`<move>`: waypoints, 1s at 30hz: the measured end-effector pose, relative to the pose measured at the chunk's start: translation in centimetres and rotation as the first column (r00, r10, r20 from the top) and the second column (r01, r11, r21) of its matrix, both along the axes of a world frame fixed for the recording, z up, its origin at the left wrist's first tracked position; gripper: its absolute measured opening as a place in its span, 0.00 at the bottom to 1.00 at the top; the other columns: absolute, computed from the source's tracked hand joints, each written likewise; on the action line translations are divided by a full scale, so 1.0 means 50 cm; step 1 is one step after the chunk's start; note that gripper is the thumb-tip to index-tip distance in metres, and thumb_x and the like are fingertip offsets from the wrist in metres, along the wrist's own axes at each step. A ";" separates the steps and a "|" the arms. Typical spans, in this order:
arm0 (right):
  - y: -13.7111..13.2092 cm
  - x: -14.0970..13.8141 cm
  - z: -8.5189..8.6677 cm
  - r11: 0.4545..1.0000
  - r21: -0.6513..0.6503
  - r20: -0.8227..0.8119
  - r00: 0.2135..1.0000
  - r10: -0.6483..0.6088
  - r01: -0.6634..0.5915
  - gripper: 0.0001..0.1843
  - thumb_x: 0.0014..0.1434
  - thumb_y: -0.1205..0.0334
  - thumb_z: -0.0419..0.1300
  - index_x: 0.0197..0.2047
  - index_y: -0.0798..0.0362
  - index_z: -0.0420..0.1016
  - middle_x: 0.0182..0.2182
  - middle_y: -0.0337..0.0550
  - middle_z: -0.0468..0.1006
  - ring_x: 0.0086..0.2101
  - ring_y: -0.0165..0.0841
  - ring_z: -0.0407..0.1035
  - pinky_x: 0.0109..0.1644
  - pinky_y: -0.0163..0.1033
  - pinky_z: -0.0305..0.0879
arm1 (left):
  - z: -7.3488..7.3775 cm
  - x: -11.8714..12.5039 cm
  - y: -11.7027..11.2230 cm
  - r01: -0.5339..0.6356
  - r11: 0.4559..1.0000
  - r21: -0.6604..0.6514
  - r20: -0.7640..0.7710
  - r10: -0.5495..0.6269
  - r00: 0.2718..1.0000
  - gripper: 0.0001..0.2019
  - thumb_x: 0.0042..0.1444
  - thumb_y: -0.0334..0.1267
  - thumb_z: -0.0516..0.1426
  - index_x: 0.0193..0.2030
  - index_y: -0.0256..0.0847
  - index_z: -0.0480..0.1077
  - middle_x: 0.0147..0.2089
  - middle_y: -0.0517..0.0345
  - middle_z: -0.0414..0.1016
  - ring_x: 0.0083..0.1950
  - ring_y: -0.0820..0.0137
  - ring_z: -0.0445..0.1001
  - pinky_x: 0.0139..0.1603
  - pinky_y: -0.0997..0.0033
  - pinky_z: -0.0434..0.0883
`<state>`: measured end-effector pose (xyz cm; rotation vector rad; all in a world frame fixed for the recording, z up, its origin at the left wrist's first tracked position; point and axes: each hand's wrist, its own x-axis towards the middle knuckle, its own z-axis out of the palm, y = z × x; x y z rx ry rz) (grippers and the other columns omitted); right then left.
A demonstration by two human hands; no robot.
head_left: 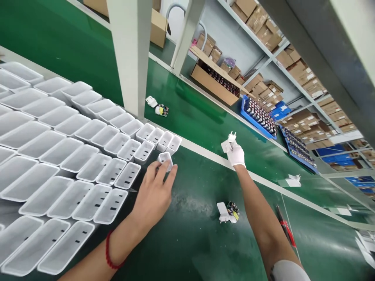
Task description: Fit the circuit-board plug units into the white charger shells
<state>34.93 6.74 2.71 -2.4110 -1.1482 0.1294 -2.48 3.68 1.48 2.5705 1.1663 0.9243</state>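
L hand (155,195) pinched a white shell (165,159); gloved R hand (236,155) gripped a plug piece (230,142); best held square, firm.

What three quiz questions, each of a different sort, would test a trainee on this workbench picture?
1. True or false: the gloved right hand holds a white plug piece.
2. Choose one: the left hand grips A) a white shell, B) a cardboard box, C) a blue tray.
3. Fill the gap: the left wrist bears a ___ bracelet.

Key: 1 true; 2 A; 3 red.
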 end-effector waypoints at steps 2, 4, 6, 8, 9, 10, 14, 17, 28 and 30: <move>-0.003 -0.002 0.000 0.999 -0.045 0.062 0.998 -0.004 0.007 0.29 0.54 0.56 0.60 0.58 0.56 0.71 0.40 0.52 0.78 0.38 0.43 0.73 0.46 0.45 0.67 | -0.001 0.003 0.000 0.000 1.000 0.011 0.002 0.000 1.000 0.27 0.51 0.16 0.50 0.57 0.35 0.68 0.61 0.36 0.65 0.64 0.43 0.61 0.56 0.39 0.71; -0.017 -0.004 0.005 0.997 -0.052 0.129 0.991 -0.045 0.052 0.32 0.54 0.55 0.61 0.61 0.59 0.69 0.42 0.57 0.77 0.40 0.46 0.72 0.47 0.49 0.67 | -0.002 0.006 0.000 -0.002 1.000 0.016 0.004 0.002 1.000 0.25 0.51 0.15 0.49 0.55 0.33 0.68 0.64 0.33 0.61 0.67 0.42 0.57 0.58 0.39 0.71; -0.040 -0.009 0.014 0.993 -0.012 0.205 0.972 -0.115 0.120 0.36 0.56 0.53 0.59 0.63 0.64 0.65 0.48 0.64 0.73 0.42 0.50 0.71 0.50 0.54 0.65 | -0.004 0.008 -0.003 0.005 1.000 0.016 0.007 -0.005 1.000 0.22 0.52 0.15 0.49 0.52 0.32 0.69 0.63 0.32 0.61 0.65 0.43 0.60 0.55 0.41 0.73; -0.062 -0.019 0.025 0.987 0.050 0.290 0.944 -0.159 0.151 0.38 0.58 0.50 0.57 0.66 0.65 0.61 0.52 0.66 0.70 0.43 0.50 0.71 0.51 0.56 0.65 | -0.004 0.010 -0.007 0.036 0.999 0.008 0.015 -0.036 0.999 0.19 0.55 0.17 0.50 0.51 0.34 0.70 0.60 0.33 0.65 0.60 0.46 0.66 0.51 0.44 0.76; -0.070 -0.028 0.030 0.989 0.070 0.332 0.932 -0.145 0.129 0.36 0.59 0.50 0.55 0.66 0.63 0.62 0.52 0.64 0.70 0.41 0.49 0.72 0.50 0.56 0.66 | -0.004 0.012 -0.010 0.055 0.999 0.003 0.024 -0.055 0.998 0.18 0.56 0.19 0.51 0.50 0.35 0.70 0.59 0.35 0.67 0.59 0.48 0.67 0.51 0.45 0.76; -0.074 -0.039 0.035 0.994 0.077 0.368 0.924 -0.098 0.075 0.34 0.60 0.51 0.54 0.65 0.61 0.64 0.51 0.62 0.72 0.40 0.47 0.72 0.48 0.55 0.67 | -0.003 0.014 -0.012 0.071 0.997 -0.004 0.036 -0.070 0.997 0.17 0.58 0.20 0.51 0.51 0.37 0.70 0.59 0.36 0.68 0.59 0.48 0.67 0.51 0.43 0.76; -0.034 -0.107 0.048 0.946 -0.022 0.400 0.865 0.303 -0.322 0.23 0.64 0.57 0.52 0.59 0.54 0.73 0.44 0.52 0.78 0.42 0.43 0.74 0.52 0.51 0.69 | -0.002 0.023 -0.016 0.083 0.994 -0.075 0.087 -0.076 0.993 0.12 0.62 0.27 0.52 0.51 0.37 0.69 0.66 0.35 0.59 0.69 0.44 0.57 0.60 0.38 0.70; 0.049 -0.168 0.048 0.849 -0.158 0.309 0.791 0.528 -0.505 0.24 0.65 0.60 0.51 0.63 0.51 0.68 0.53 0.52 0.76 0.53 0.45 0.70 0.59 0.53 0.65 | -0.008 0.027 -0.016 0.144 0.977 -0.156 0.101 -0.130 0.986 0.14 0.64 0.28 0.50 0.55 0.38 0.67 0.67 0.35 0.57 0.69 0.45 0.57 0.58 0.41 0.72; 0.330 -0.316 -0.010 0.681 -0.290 0.106 0.684 0.721 -0.673 0.42 0.56 0.63 0.64 0.70 0.58 0.54 0.60 0.56 0.69 0.58 0.42 0.64 0.62 0.44 0.60 | -0.019 0.022 -0.020 0.395 0.868 -0.301 0.177 -0.357 0.917 0.33 0.57 0.28 0.52 0.69 0.35 0.49 0.64 0.33 0.61 0.65 0.47 0.63 0.61 0.42 0.70; 0.332 -0.313 -0.005 0.711 -0.284 0.082 0.722 0.687 -0.644 0.43 0.55 0.61 0.65 0.70 0.58 0.54 0.52 0.56 0.76 0.53 0.45 0.68 0.57 0.46 0.63 | -0.019 0.023 -0.017 0.413 0.850 -0.326 0.209 -0.362 0.909 0.33 0.58 0.28 0.52 0.70 0.35 0.48 0.64 0.34 0.62 0.66 0.48 0.63 0.63 0.43 0.69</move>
